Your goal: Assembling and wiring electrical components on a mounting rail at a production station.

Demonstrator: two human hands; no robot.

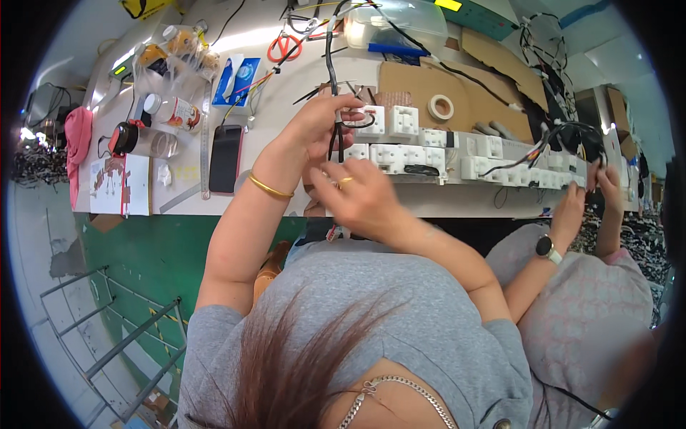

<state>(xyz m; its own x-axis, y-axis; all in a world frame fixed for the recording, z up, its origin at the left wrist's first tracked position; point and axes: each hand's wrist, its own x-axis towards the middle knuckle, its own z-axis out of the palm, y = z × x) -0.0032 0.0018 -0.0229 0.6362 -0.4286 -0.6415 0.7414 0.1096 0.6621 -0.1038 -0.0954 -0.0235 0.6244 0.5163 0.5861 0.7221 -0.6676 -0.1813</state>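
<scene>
A black wiring harness (331,61) runs down from the far side of the table into my left hand (320,123). My left fingers are closed around it, and its thinner black branches hang below the grip. Just under that, my right hand (361,196) is bent inward with the fingers curled toward the lower ends of the branches. What sits between the right fingertips is hidden. White fixture blocks (404,121) stand immediately right of my hands, and a black wire loop crosses the nearest one. A lower row of white fixtures (407,159) lies along the table's near edge.
To the right, a co-worker's hands (597,187) handle a dark wire bundle (577,136) over more white fixtures (522,171). A phone (226,159), bottles (173,112), a tissue box (237,80) and red-handled scissors (284,48) lie left. Cardboard (493,107) holds a tape roll (440,107).
</scene>
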